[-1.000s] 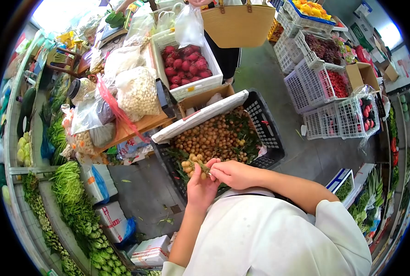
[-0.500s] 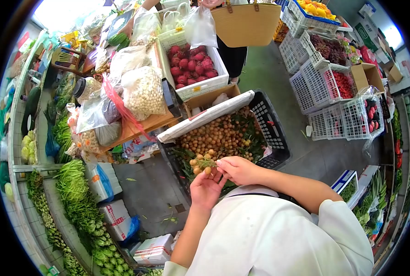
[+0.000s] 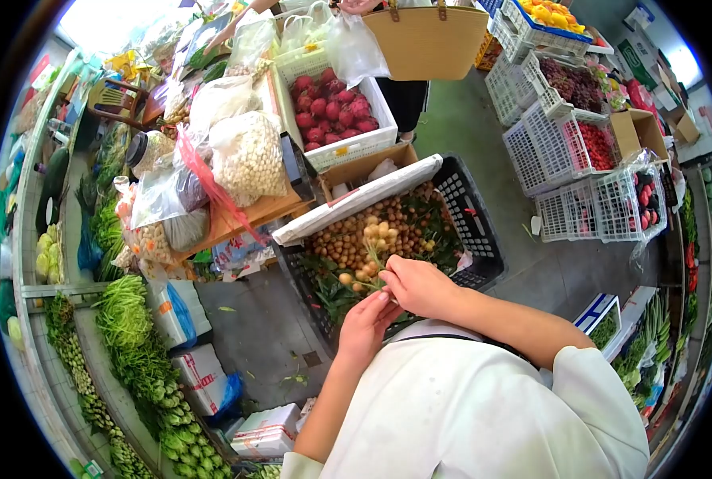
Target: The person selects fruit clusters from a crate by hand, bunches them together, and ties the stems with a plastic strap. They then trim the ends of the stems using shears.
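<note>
From where I stand, both bare hands meet near the centre of the frame, just above the near side of a black plastic crate (image 3: pixel 479 219). The right hand (image 3: pixel 417 285) pinches the thin stems of a longan sprig (image 3: pixel 381 236) between thumb and fingers, the fruit rising beyond the fingertips toward the top of the frame. The left hand (image 3: pixel 365 322), lower and further left, has its fingers curled in, thumb by the stem ends, touching or nearly touching the right fingertips; I can't tell how firmly it grips. More longans (image 3: pixel 342 246) lie heaped in the crate behind, with green leaves (image 3: pixel 326 277) at its left, and a white foam board (image 3: pixel 360 198) slants along the far edge.

To handle this well, I'd keep the pinch on the woody stems rather than the fruit, since the skins look easy to bruise. One hand should steady while the other works close to it, gently. Staying low over the crate makes sense: any loose fruit would land among the others.
</note>
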Motion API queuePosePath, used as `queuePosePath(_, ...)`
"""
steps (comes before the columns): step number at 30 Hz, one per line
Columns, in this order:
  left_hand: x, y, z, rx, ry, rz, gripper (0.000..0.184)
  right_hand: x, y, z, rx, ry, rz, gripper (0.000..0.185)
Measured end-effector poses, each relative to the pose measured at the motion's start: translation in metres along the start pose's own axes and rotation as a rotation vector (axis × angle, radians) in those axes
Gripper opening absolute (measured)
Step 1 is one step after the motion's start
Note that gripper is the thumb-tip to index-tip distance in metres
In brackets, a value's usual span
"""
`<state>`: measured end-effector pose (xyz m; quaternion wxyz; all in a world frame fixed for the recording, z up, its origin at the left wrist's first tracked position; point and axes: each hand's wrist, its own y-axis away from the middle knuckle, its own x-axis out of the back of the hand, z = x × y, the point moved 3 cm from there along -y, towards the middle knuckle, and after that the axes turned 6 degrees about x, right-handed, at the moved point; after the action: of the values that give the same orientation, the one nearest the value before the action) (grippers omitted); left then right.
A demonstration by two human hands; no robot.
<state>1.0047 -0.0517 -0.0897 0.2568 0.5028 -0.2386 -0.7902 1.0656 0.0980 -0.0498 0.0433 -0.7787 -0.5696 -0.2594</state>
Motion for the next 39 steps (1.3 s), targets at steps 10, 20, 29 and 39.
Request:
queuePosePath(10,0.005,-0.015,-0.004,0.101,-0.038,0.149,0.028,-0.007,0.008,0.007,0.151,0.277,0.002,0.023)
queuePosePath(20,0.017,-0.018,-0.014,0.022,0.257,0.074,0.026,-0.005,0.009,-0.013,0.205,0.472,-0.164,0.02)
queuePosePath(29,-0.001,-0.01,-0.002,-0.065,0.108,0.15,0.035,-0.019,0.011,-0.004,0.101,0.251,-0.139,0.029)
queuePosePath(39,-0.018,-0.011,0.003,-0.006,0.207,-0.203,0.069,-0.033,0.012,0.001,-0.262,-0.79,-0.32,0.032)
